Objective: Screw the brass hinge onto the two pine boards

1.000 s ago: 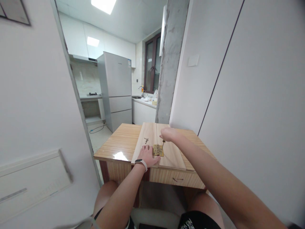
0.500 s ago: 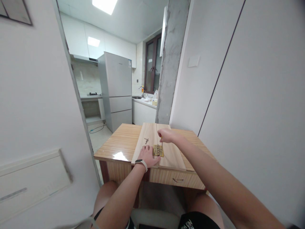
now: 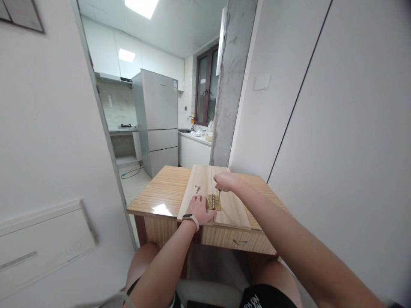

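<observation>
Two pale wooden boards point(image 3: 199, 182) lie side by side on a small wooden table point(image 3: 163, 192). A brass hinge point(image 3: 213, 202) sits across their seam near the front edge. My left hand point(image 3: 198, 208), with a white band on the wrist, lies flat on the left board, fingers touching the hinge. My right hand point(image 3: 224, 182) is closed around a thin screwdriver point(image 3: 219, 195) that stands upright with its tip on the hinge's right leaf. A few loose screws point(image 3: 197, 188) rest on the left board.
A white wall stands close on the right and a white door frame on the left. Beyond the table are a concrete pillar point(image 3: 229, 85), a grey fridge point(image 3: 156, 122) and a kitchen counter point(image 3: 194, 147). My knees are under the table's front edge.
My right hand has shifted slightly over the hinge, with the screwdriver staying upright on it. My left hand has stayed in place.
</observation>
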`<state>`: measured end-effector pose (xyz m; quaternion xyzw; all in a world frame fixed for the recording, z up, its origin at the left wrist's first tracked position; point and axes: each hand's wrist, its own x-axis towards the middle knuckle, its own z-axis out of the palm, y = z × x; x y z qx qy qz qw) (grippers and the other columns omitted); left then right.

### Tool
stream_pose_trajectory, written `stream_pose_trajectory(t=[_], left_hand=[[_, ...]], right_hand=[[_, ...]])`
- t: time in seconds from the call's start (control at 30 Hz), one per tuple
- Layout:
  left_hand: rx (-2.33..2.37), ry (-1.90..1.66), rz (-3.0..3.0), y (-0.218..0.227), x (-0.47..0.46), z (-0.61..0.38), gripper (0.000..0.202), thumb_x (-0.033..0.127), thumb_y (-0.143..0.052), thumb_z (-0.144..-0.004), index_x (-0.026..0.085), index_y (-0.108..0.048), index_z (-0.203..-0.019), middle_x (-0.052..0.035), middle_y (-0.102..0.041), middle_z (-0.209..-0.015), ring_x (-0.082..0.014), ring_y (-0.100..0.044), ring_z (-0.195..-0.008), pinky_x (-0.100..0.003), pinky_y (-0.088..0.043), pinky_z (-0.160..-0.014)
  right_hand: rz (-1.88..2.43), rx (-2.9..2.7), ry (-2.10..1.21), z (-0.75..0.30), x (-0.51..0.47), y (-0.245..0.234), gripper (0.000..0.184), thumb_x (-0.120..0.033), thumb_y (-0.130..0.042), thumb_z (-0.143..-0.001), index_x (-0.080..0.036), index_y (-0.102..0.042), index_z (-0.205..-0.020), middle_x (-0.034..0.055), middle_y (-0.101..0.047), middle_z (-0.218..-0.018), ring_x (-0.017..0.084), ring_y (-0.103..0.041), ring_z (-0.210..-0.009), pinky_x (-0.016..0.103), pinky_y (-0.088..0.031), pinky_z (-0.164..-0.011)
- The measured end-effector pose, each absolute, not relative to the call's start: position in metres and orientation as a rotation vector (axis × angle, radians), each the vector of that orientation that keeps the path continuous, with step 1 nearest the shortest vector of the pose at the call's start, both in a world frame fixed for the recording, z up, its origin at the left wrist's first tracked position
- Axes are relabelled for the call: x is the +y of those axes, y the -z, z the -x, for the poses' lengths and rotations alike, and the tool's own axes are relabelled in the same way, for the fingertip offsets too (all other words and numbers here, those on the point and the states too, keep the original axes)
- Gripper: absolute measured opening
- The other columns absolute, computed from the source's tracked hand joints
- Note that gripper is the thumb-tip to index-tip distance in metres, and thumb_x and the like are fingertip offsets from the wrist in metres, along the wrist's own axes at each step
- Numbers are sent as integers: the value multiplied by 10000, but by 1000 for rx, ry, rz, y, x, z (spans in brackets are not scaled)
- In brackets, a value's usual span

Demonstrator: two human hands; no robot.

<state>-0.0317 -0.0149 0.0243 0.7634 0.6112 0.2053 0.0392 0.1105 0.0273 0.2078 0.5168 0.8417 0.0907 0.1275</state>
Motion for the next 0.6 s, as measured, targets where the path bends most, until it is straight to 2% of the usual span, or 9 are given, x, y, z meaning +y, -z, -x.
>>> stream_pose_trajectory(t=[0.17, 0.27, 0.33, 0.4, 0.47, 0.53, 0.6], left_hand=[[1865, -676, -2342, -22, -14, 32, 705, 752, -498, -827, 223, -581, -1285, -155, -562, -1330, -369, -451, -1274, -493, -335, -1096], [1872, -691, -2339, -21, -13, 32, 708, 750, -511, -820, 224, -576, -1290, -152, -560, -1328, -365, -454, -1271, -486, -340, -1092], [1873, -698, -2340, -21, -13, 33, 712, 753, -517, -814, 225, -576, -1289, -152, -562, -1325, -364, -458, -1267, -484, -343, -1091], [1873, -697, -2333, -21, -13, 33, 714, 759, -518, -811, 228, -578, -1284, -152, -562, -1328, -368, -457, -1271, -488, -342, -1094], [1870, -689, -2323, -21, -14, 33, 712, 761, -517, -808, 229, -581, -1276, -153, -561, -1328, -372, -455, -1272, -493, -340, -1095], [1865, -681, -2318, -22, -14, 33, 713, 759, -509, -812, 226, -578, -1282, -156, -559, -1329, -374, -451, -1274, -497, -335, -1096], [1858, -664, -2323, -22, -14, 33, 720, 756, -495, -821, 223, -569, -1300, -160, -552, -1339, -377, -442, -1281, -502, -328, -1100]], right_hand=[[-1366, 2464, -172, -109, 28, -211, 260, -141, -746, -801, -192, -766, -1054, 96, -770, -1076, 227, -708, -988, 258, -487, -780], [-1372, 2476, -97, -111, 30, -211, 228, -104, -730, -800, -188, -773, -1008, 72, -777, -1024, 198, -709, -939, 232, -470, -733], [-1425, 2493, -103, -113, 31, -210, 257, -203, -767, -822, -184, -760, -1078, 87, -768, -1084, 211, -705, -981, 238, -478, -751], [-1504, 2486, -148, -115, 31, -209, 390, -379, -781, -847, -162, -732, -1166, 132, -746, -1163, 246, -696, -1049, 263, -494, -798], [-1591, 2438, -192, -116, 32, -209, 498, -528, -695, -904, -128, -720, -1198, 187, -724, -1204, 280, -686, -1104, 297, -504, -849], [-1666, 2383, -227, -116, 32, -208, 539, -572, -575, -970, -108, -725, -1200, 225, -711, -1222, 301, -678, -1142, 327, -508, -889], [-1701, 2367, -250, -116, 34, -207, 532, -559, -540, -991, -112, -731, -1208, 234, -705, -1236, 309, -674, -1164, 341, -510, -912]])
